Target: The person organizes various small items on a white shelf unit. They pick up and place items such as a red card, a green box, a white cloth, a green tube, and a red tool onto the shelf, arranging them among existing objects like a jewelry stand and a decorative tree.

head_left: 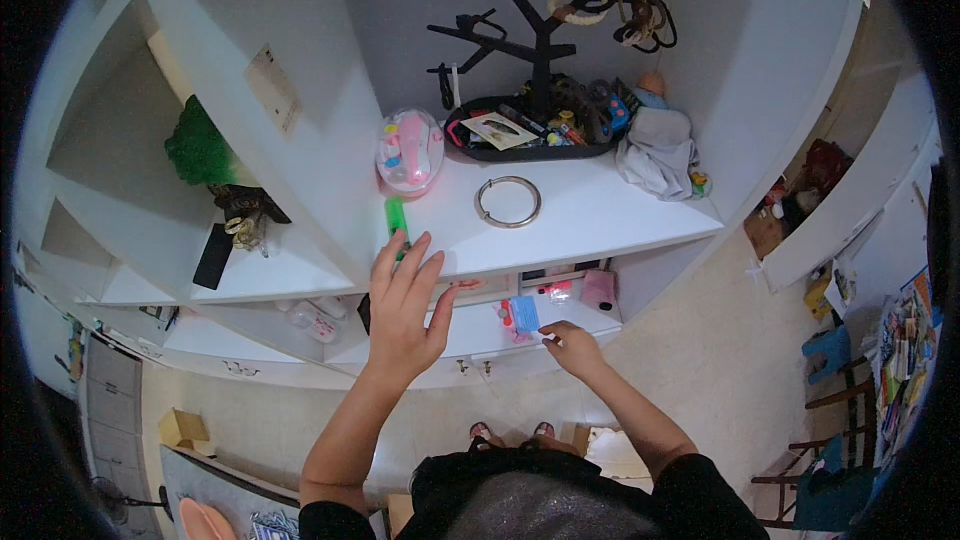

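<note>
The right hand (572, 350) pinches a blue rectangular item (524, 313) over the lower shelf (462, 340); the left hand (405, 315), fingers spread, is at a green object (395, 213) on the upper shelf (600, 215), contact unclear, near 1 metal ring (538, 205).

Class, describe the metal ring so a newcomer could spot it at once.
On the white shelf, find the black tree-shaped stand. In front of its tray, right of the green object near the left hand, lies the ring. Unlike its neighbours, it is a bare silvery hoop.
</note>
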`<state>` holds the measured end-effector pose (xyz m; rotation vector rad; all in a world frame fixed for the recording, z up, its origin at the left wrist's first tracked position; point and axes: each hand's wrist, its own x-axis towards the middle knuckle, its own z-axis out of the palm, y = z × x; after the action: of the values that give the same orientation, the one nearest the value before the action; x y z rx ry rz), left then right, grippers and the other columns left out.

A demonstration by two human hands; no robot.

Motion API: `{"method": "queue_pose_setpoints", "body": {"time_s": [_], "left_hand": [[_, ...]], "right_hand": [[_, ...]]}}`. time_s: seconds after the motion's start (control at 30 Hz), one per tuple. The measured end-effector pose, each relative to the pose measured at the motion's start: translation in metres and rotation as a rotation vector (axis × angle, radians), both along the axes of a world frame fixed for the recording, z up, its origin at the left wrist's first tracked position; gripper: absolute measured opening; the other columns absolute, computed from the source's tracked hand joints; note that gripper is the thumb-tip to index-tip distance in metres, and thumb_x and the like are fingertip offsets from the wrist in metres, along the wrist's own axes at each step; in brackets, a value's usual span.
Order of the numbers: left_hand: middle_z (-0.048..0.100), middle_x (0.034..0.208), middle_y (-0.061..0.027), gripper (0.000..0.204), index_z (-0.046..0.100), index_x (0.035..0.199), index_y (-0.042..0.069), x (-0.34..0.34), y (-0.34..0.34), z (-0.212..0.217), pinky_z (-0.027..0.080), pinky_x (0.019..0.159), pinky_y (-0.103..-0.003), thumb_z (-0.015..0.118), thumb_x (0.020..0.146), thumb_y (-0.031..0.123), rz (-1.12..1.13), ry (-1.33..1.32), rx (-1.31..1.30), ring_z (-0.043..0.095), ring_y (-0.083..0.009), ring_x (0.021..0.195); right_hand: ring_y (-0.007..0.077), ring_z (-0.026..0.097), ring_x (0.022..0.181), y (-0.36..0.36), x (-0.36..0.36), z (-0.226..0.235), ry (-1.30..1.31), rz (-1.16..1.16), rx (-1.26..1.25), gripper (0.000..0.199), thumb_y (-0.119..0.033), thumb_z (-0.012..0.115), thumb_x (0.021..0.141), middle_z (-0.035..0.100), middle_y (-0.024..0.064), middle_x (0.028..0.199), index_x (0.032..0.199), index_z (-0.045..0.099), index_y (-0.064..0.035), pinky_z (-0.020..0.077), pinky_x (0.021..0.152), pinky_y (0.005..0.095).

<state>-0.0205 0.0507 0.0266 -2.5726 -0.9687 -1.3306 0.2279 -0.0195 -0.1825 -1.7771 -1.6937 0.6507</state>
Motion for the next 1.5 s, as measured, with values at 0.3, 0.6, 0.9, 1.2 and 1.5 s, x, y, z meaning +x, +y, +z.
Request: {"method": "queue_pose_setpoints", "body": {"time_s": [0.3, 0.6, 0.9, 1.2, 1.5], "left_hand": [[0.049, 0.124, -0.0186, 0.051, 0.051, 0.115, -0.001, 0.0, -0.001, 0.002, 0.034, 0.095, -0.049, 0.068, 0.068, 0.005, 0.019, -0.022, -0.004, 0.042, -0.0404, 0.118], [0.05, 0.123, -0.0182, 0.051, 0.052, 0.115, 0.0, 0.0, -0.001, -0.001, 0.033, 0.097, -0.05, 0.068, 0.067, 0.005, 0.029, -0.006, 0.02, 0.042, -0.0403, 0.118], [0.049, 0.124, -0.0205, 0.056, 0.049, 0.118, -0.001, 0.003, 0.0, -0.006, 0.029, 0.099, -0.053, 0.067, 0.065, 0.005, 0.04, 0.024, 0.056, 0.04, -0.0423, 0.12], [0.05, 0.122, -0.0199, 0.052, 0.051, 0.115, -0.002, 0.003, 0.003, -0.011, 0.031, 0.095, -0.055, 0.068, 0.067, 0.01, 0.055, 0.078, 0.139, 0.041, -0.0423, 0.117], [0.05, 0.118, -0.0202, 0.048, 0.053, 0.11, -0.003, 0.003, 0.0, -0.008, 0.034, 0.092, -0.055, 0.068, 0.067, 0.012, 0.073, 0.087, 0.163, 0.043, -0.0415, 0.114]], "right_hand": [[0.0329, 0.054, 0.095, 0.066, -0.04, -0.093, -0.36, -0.261, -0.177, 0.045, -0.034, 0.068, 0.072, 0.054, 0.0155, 0.102, 0.099, 0.054, -0.0009, 0.0499, 0.076, 0.0425], [0.0262, 0.061, 0.073, 0.06, 0.004, -0.117, -0.345, -0.296, 0.093, 0.027, -0.024, 0.065, 0.076, 0.062, 0.0105, 0.079, 0.088, 0.062, 0.0005, 0.0514, 0.065, 0.0378], [0.009, 0.058, 0.071, -0.009, 0.042, 0.016, 0.756, -0.321, -0.014, 0.02, -0.015, 0.061, 0.086, 0.065, 0.0036, 0.085, 0.1, 0.066, -0.0014, 0.0478, 0.057, 0.0232], [0.0086, 0.057, 0.071, -0.045, 0.032, 0.111, 0.765, -0.27, 0.124, 0.018, -0.013, 0.062, 0.085, 0.065, 0.0031, 0.084, 0.098, 0.066, -0.0006, 0.0467, 0.058, 0.0224], [0.0135, 0.057, 0.073, -0.057, 0.025, 0.21, 0.459, -0.139, 0.574, 0.014, -0.006, 0.063, 0.08, 0.063, 0.0058, 0.083, 0.092, 0.067, -0.0002, 0.0445, 0.069, 0.0238]]}}
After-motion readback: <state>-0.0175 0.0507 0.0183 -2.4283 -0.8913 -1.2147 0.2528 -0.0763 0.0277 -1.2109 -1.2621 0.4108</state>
